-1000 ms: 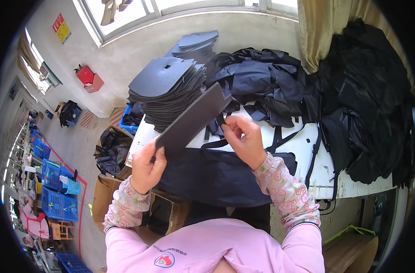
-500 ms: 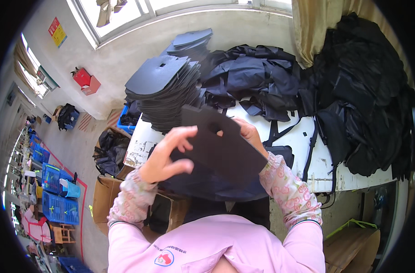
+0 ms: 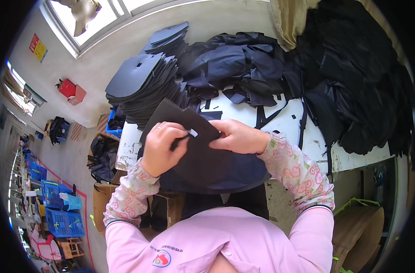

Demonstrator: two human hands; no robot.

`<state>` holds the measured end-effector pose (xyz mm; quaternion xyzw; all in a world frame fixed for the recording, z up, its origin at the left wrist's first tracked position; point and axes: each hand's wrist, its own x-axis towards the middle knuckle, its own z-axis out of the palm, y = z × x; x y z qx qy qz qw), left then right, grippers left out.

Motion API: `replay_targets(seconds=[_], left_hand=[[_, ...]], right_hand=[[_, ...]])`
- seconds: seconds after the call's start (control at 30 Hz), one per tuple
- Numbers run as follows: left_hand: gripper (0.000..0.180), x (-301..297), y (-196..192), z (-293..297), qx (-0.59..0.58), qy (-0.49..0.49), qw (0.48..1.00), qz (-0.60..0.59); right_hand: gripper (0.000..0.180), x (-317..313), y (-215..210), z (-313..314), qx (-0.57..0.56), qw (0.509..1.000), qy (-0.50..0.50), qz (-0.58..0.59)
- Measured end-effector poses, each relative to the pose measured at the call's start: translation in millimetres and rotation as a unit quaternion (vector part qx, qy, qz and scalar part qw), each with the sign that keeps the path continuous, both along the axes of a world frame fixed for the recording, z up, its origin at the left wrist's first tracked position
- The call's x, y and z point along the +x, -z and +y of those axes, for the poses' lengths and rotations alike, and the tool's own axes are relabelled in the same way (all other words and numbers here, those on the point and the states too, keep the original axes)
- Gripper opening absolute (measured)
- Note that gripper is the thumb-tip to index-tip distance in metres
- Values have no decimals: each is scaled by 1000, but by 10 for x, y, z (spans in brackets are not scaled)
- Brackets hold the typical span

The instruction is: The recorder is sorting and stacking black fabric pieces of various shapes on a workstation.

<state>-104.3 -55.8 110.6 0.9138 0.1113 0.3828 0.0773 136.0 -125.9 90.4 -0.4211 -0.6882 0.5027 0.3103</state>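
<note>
One dark, flat panel [image 3: 198, 161] is up off the bench [image 3: 128, 148], in front of the person's chest, with the left hand [image 3: 164, 148] on its near face and the right hand [image 3: 241, 136] at its right edge. The right hand pinches that edge near the upper corner, thumb toward the person and fingers mostly behind. The left hand is half curled, its fingertips right at a small slot [image 3: 192, 133] that lets pale light through; whether they grip the slot's rim or only rest against it, I cannot tell.

The slot lies just to the right of the left fingertips and left of the right thumb, so the left hand is nearer to it. The panel seems to run lengthwise from its notched top edge down toward the person, though its lower end blends into the dark cloth [image 3: 248, 170] below it and the true outline is hard to make out.

Beyond the left hand stands a tall stack of similar panels [image 3: 130, 75]; dark fabric [image 3: 244, 59] is heaped past the right hand.
</note>
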Motion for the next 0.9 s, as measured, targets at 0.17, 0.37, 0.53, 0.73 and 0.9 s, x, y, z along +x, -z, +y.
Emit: replay_targets(seconds=[0.17,0.37,0.53,0.73,0.9], left_hand=[[5,-614,-54,121,-360,-31,894,-265],[8,-2146,254,617,-414,-133,826,-359],[8,-1873,549,618,-404,-251,870,-134],[36,-179,587,-40,-187,3,962,199],[29,191,982,-16,-183,31,951,248]], right_hand=[[54,336,397,49,-35,992,112,-52],[50,720,909,-140,-23,959,133,-249],[50,714,912,-234,0,958,146,-248],[50,447,812,-247,69,948,151,-272],[52,232,860,-346,81,935,185,-290]])
